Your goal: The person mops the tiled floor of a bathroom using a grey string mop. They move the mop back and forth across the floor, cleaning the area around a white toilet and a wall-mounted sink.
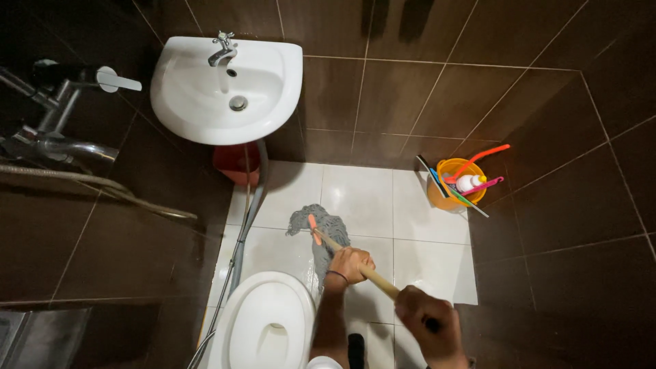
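Both hands, left hand [350, 265] and right hand [425, 321], have fingers clamped on the mop handle [372, 275]; grey mop head [316, 222] lies on the white floor tiles [362, 195].

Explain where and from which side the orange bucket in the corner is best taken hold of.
Grip the orange bucket by its rim on the open, tile-floor side, coming from above and the left. Walls close off its back and right, and brush handles and a white bottle stick out over the far edge, so the near-left rim looks freest. No carrying handle is visible.
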